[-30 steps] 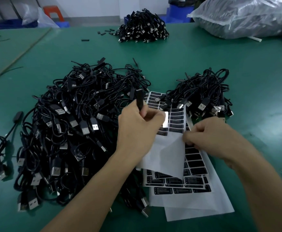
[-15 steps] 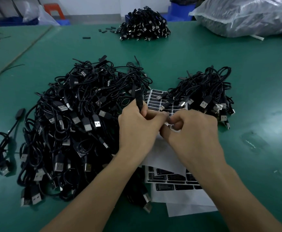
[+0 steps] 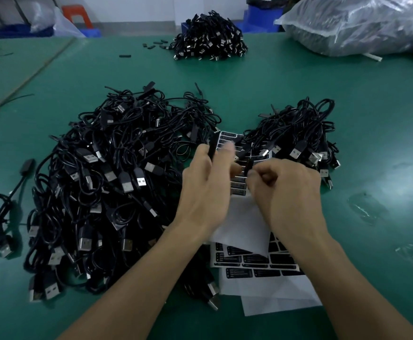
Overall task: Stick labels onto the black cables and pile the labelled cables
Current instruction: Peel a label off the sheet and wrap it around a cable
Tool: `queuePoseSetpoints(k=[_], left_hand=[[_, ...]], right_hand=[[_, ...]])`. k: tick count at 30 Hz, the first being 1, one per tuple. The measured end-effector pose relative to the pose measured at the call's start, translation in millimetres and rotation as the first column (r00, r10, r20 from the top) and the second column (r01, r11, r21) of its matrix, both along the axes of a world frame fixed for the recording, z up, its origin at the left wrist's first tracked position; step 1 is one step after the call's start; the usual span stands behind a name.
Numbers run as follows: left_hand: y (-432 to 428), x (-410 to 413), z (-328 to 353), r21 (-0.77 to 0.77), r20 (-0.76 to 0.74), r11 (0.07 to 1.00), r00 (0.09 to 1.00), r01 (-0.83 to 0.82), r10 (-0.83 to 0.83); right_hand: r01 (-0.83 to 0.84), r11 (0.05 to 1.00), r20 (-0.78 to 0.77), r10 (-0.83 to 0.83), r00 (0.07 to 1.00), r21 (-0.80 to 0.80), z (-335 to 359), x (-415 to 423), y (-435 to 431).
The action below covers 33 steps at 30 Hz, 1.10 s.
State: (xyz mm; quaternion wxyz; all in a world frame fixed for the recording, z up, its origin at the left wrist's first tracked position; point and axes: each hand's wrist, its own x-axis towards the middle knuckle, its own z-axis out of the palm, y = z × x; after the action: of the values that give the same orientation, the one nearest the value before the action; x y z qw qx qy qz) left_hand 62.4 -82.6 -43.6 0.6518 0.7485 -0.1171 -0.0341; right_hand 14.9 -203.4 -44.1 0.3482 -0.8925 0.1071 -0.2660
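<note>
Cable stands upright in the left hand, gripped between thumb and fingers above the label sheets. Right hand pinches a small black label just beside it, between the big pile and the smaller pile.

A clear plastic bag is laid at the far right of the green worktop, and small black pieces are scattered farther left. Beyond it, an orange stool and a blue bin are seen.

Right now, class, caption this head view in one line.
Left hand grips a cable plug; right hand pinches a black label over the label sheets.
</note>
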Motion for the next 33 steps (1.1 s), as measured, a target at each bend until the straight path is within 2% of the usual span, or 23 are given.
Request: queuePoseSetpoints(k=[4, 7, 10, 17, 22, 26, 33], left_hand=[[2.2, 5.5, 3.4, -0.146, -0.183, 0.989, 0.982, 0.008, -0.035], [5.2, 9.2, 1.8, -0.081, -0.155, 0.996, 0.986, 0.045, -0.058], [6.7, 9.9, -0.7, -0.053, -0.110, 0.995, 0.990, 0.080, -0.085], [5.4, 9.7, -2.8, -0.092, -0.082, 0.987, 0.987, 0.130, -0.137], [5.2, 7.6, -3.1, -0.028, -0.007, 0.987, 0.988, 0.157, -0.157], [8.6, 8.4, -4.3, -0.029, -0.010, 0.986, 0.986, 0.166, -0.166], [9.4, 8.3, -5.5, -0.132, -0.030, 0.984, 0.991, 0.122, -0.127]], right_hand=[[-0.045, 0.940, 0.081, 0.018, 0.997, 0.338, 4.8, 3.6, -5.0], [-0.151, 0.800, 0.108, 0.108, 0.988, 0.580, 7.7, 3.8, -7.0], [-0.201, 0.690, 0.129, 0.156, 0.979, 0.695, 9.0, 3.7, -7.9], [-0.283, 0.637, 0.151, 0.255, 0.955, 0.717, 9.7, 4.9, -5.7], [-0.250, 0.667, 0.145, 0.210, 0.967, 0.702, 9.3, 5.3, -8.1], [-0.212, 0.711, 0.117, 0.181, 0.976, 0.670, 8.1, 5.4, -11.3], [-0.209, 0.745, 0.101, 0.189, 0.977, 0.634, 6.0, 6.5, -11.0]])
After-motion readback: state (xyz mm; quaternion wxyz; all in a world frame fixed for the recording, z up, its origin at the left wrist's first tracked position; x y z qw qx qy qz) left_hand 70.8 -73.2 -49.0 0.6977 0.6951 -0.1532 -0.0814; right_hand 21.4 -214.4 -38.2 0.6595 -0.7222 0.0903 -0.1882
